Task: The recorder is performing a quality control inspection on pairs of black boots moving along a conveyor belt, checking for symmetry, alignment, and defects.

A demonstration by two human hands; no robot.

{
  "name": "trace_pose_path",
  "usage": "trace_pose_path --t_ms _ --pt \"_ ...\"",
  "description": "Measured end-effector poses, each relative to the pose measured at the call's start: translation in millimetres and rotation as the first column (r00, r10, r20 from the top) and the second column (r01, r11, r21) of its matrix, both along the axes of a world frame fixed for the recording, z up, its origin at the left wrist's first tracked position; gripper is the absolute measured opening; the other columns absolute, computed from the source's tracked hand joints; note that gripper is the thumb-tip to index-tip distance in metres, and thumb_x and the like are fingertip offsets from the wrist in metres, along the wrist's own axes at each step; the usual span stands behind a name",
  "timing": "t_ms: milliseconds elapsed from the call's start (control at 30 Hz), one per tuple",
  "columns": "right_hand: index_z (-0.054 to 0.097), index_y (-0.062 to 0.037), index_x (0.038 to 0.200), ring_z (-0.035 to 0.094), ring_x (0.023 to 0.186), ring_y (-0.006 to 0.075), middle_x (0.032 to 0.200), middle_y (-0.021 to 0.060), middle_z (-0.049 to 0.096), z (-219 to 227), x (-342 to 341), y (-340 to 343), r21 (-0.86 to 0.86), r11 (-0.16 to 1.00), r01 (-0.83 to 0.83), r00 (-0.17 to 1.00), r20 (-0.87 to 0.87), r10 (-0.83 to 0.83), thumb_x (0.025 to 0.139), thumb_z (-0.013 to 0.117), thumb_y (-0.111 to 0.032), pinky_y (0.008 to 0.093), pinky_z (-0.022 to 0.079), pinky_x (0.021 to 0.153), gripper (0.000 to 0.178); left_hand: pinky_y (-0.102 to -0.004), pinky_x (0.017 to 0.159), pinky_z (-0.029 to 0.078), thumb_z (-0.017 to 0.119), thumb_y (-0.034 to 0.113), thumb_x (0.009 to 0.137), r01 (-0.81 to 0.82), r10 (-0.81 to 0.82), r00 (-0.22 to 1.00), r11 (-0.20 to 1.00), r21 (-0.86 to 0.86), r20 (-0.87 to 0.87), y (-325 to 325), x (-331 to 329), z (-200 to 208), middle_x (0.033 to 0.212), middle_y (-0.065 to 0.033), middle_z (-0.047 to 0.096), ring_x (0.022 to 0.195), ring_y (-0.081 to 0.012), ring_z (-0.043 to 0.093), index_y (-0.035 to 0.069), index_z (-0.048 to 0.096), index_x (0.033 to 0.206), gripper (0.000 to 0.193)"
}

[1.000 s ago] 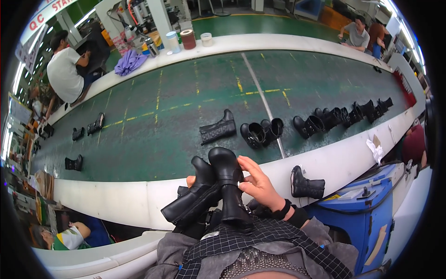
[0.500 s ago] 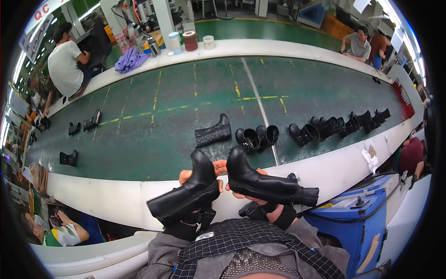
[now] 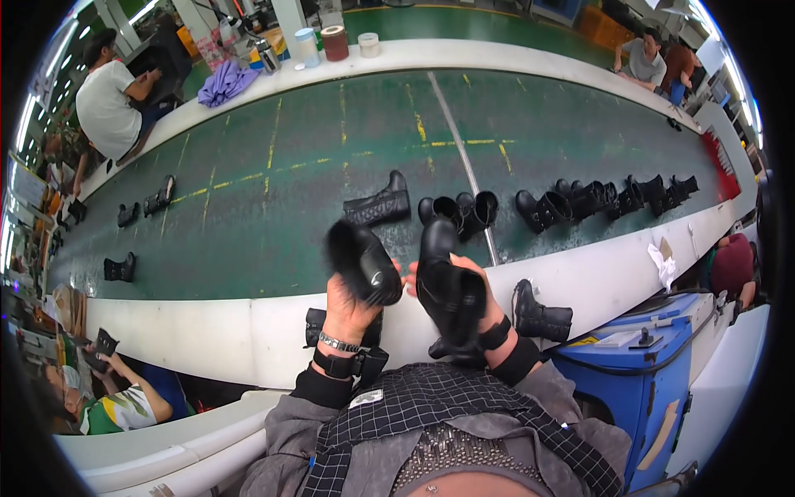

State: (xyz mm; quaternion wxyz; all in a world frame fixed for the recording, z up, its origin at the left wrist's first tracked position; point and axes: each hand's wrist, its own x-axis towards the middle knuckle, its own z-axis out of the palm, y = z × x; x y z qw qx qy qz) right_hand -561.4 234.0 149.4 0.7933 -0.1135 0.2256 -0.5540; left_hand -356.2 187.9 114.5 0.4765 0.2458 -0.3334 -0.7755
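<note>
My left hand [image 3: 349,310] is closed around a black boot [image 3: 368,277], which is tilted and partly smeared by motion. In my right hand [image 3: 490,305] is another black boot [image 3: 447,286], its toe pointing away from me and its shaft toward me. The two boots are raised side by side over the white ledge [image 3: 215,340]. A buckled black boot [image 3: 538,315] rests on that ledge, right of my right wrist. More black footwear lies partly hidden behind my wrists.
Beyond the ledge runs a green conveyor [image 3: 273,232]. One boot [image 3: 381,199] lies on it, with a row of boots [image 3: 542,211] to the right. A blue machine [image 3: 625,381] stands at near right. Co-workers sit around, one [image 3: 124,406] at near left.
Both held boots have turned: their shafts swung from pointing sideways to facing more toward me. The right one moved right. The co-worker at near left now holds up a boot. The whole view has shifted slightly.
</note>
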Motion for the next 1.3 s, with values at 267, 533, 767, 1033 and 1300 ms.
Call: trace_pose_path --t_ms 267,533,767,1033,1300 --pt "0.058 -0.0016 0.111 0.059 0.103 0.0229 0.109 0.0112 0.062 -14 3 0 -0.021 0.973 0.230 0.972 0.045 -0.229 0.089 0.055 -0.021 0.0425 0.045 0.093 0.030 -0.0541 0.099 0.041 0.060 0.021 0.086 -0.057 0.308 0.857 0.853 0.519 -0.413 7 -12 13 0.118 -0.0169 0.056 0.111 -0.0336 0.054 0.001 0.050 0.115 0.036" --pt "0.055 -0.0023 0.112 0.060 0.102 0.0235 0.109 0.0113 0.061 -23 18 6 0.024 0.913 0.407 0.913 -0.005 -0.407 0.087 0.060 -0.022 0.0414 0.051 0.088 0.032 -0.0553 0.098 0.041 0.063 0.027 0.083 -0.178 0.387 0.882 0.803 0.569 -0.270 17 -23 3 0.118 -0.0164 0.054 0.112 -0.0327 0.052 0.002 0.048 0.117 0.044" --pt "0.054 -0.0033 0.110 0.059 0.102 0.0231 0.109 0.0108 0.060 -24 24 12 0.076 0.897 0.435 0.900 -0.009 -0.436 0.086 0.062 -0.024 0.0424 0.050 0.090 0.032 -0.0535 0.098 0.042 0.063 0.029 0.082 -0.216 0.398 0.886 0.809 0.547 -0.240 19 -29 -2 0.118 -0.0166 0.054 0.111 -0.0314 0.052 0.002 0.047 0.118 0.047" --pt "0.054 -0.0037 0.110 0.059 0.102 0.0232 0.109 0.0104 0.059 -30 23 16 0.105 0.898 0.428 0.903 -0.008 -0.430 0.086 0.062 -0.024 0.0429 0.050 0.090 0.033 -0.0539 0.098 0.042 0.063 0.029 0.083 -0.239 0.428 0.872 0.796 0.556 -0.237 21 -33 -1 0.116 -0.0163 0.054 0.111 -0.0314 0.052 0.002 0.048 0.117 0.046" --pt "0.053 -0.0043 0.109 0.059 0.102 0.0231 0.109 0.0102 0.059 -31 22 13 0.145 0.891 0.430 0.902 -0.021 -0.431 0.085 0.062 -0.025 0.0429 0.050 0.089 0.033 -0.0541 0.097 0.043 0.062 0.030 0.083 -0.246 0.431 0.872 0.794 0.556 -0.231 19 -36 -6 0.116 -0.0160 0.055 0.110 -0.0312 0.053 0.002 0.049 0.116 0.045"
